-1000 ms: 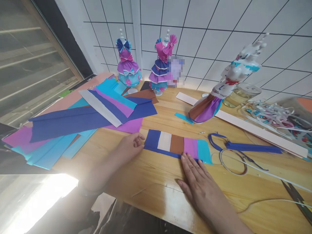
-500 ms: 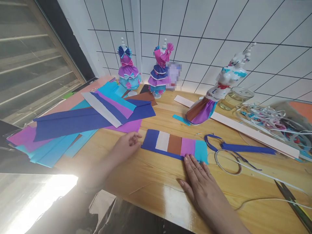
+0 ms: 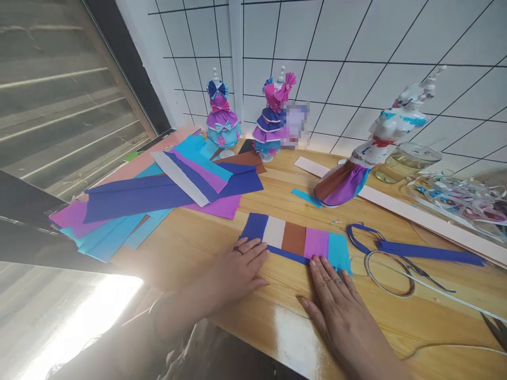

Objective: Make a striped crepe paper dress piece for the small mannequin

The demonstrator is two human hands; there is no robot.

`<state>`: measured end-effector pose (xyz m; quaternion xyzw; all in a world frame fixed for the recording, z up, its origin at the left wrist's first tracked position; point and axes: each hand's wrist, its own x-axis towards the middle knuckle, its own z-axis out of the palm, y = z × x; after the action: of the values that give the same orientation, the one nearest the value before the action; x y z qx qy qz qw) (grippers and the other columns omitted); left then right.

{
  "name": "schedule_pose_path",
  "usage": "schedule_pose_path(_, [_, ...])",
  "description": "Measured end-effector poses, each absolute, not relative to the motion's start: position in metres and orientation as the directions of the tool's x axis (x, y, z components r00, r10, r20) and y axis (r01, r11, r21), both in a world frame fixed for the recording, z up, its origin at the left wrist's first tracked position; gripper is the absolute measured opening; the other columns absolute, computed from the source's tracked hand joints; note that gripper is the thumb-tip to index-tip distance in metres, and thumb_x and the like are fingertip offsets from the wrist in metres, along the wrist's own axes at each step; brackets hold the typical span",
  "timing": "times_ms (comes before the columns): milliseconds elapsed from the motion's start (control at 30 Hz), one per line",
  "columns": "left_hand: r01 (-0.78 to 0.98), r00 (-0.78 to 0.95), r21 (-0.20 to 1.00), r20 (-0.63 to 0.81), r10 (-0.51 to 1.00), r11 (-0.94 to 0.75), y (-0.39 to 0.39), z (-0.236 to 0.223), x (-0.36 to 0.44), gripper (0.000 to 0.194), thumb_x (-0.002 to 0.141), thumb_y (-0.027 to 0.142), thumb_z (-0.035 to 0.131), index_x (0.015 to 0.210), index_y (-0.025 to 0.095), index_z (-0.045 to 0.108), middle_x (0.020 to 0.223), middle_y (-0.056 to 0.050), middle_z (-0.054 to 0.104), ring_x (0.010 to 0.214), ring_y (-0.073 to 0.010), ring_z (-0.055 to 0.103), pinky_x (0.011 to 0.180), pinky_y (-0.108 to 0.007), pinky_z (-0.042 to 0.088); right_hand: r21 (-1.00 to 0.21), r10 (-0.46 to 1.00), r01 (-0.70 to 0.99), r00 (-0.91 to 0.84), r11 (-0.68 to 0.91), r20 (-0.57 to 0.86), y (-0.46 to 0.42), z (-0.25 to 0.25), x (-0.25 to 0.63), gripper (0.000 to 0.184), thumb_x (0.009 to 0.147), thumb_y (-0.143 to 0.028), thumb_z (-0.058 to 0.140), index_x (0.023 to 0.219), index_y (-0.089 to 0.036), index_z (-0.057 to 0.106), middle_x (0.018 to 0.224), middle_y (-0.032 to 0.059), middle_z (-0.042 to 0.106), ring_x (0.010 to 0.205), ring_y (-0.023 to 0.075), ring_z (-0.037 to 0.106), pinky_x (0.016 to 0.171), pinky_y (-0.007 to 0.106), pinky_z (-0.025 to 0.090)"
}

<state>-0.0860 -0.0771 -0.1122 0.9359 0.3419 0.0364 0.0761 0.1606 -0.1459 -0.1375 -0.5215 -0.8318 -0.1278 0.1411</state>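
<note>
A striped strip of crepe paper (image 3: pixel 294 240) lies flat on the wooden table, with blue, white, brown, purple and light blue bands and a dark blue border along its near edge. My left hand (image 3: pixel 240 272) rests open at the near left part of it, fingertips on the blue border. Flat on the near right part, below the purple and light blue bands, my right hand (image 3: pixel 336 295) presses with fingers stretched out. Both hands hold nothing. Their fingers cover bits of the border.
Layered crepe paper sheets (image 3: pixel 166 192) lie at left. Two small dressed mannequins (image 3: pixel 224 116) stand by the tiled wall; a painted one (image 3: pixel 380 140) leans at right. Around the right side are a blue strip (image 3: pixel 430 252), a wire ring (image 3: pixel 390 272), scissors (image 3: pixel 495 330) and a glass bowl (image 3: pixel 415 158).
My left hand has moved right and its curled fingers have flattened onto the strip's near edge. My right hand stays in place on the strip. The view has shifted a little left.
</note>
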Motion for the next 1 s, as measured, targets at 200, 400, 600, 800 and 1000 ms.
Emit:
schedule_pose_path(200, [0.73,0.676,0.113,0.028,0.736,-0.674,-0.077,-0.114,-0.112,0.052,0.095,0.045,0.026,0.136,0.017,0.04,0.144,-0.005,0.037,0.135,-0.019,0.03,0.113,-0.036,0.019,0.052,0.835,0.906,-0.409,0.421,0.368,-0.146,-0.138,0.159,0.073,0.093,-0.042,0.037,0.148,-0.006,0.004,0.135,0.022,0.047,0.124,0.0333,0.045,0.097,0.055,0.037])
schedule_pose_path(400, [0.74,0.658,0.148,0.039,0.752,-0.656,-0.075,-0.116,-0.117,0.051,0.094,0.045,0.029,0.136,0.019,0.04,0.144,-0.005,0.038,0.134,-0.0208,0.032,0.112,-0.039,0.021,-0.011,0.865,0.92,-0.363,0.391,0.345,-0.147,-0.139,0.159,0.071,0.092,-0.041,0.041,0.147,-0.005,0.015,0.136,0.0205,0.046,0.127,0.0319,0.042,0.099,0.055,0.037])
schedule_pose_path(600, [0.739,0.666,0.125,0.013,0.746,-0.662,-0.073,-0.113,-0.115,0.051,0.093,0.047,0.03,0.133,0.017,0.045,0.141,-0.006,0.042,0.133,-0.0216,0.035,0.11,-0.04,0.025,-0.137,0.896,0.924,-0.298,0.358,0.33,-0.146,-0.135,0.165,0.068,0.091,-0.038,0.041,0.147,-0.009,0.015,0.138,0.0192,0.043,0.13,0.0308,0.036,0.098,0.056,0.04])
schedule_pose_path(800, [0.737,0.673,0.051,0.048,0.738,-0.674,-0.07,-0.109,-0.109,0.046,0.093,0.043,0.036,0.128,0.016,0.05,0.135,-0.007,0.05,0.126,-0.0236,0.043,0.107,-0.042,0.03,-0.179,0.897,0.926,-0.253,0.333,0.362,-0.155,-0.12,0.192,0.057,0.092,-0.032,0.04,0.143,-0.011,0.026,0.136,0.0185,0.047,0.13,0.0295,0.037,0.099,0.058,0.038])
schedule_pose_path(1000, [0.687,0.72,-0.027,0.159,0.675,-0.726,-0.065,-0.096,-0.079,0.039,0.092,0.036,0.041,0.118,0.01,0.055,0.113,-0.014,0.061,0.113,-0.0282,0.049,0.095,-0.045,0.038,-0.166,0.916,0.955,-0.172,0.245,0.363,-0.18,-0.109,0.228,0.045,0.092,-0.031,0.04,0.134,-0.015,0.042,0.13,0.0137,0.054,0.127,0.0297,0.043,0.097,0.058,0.042])
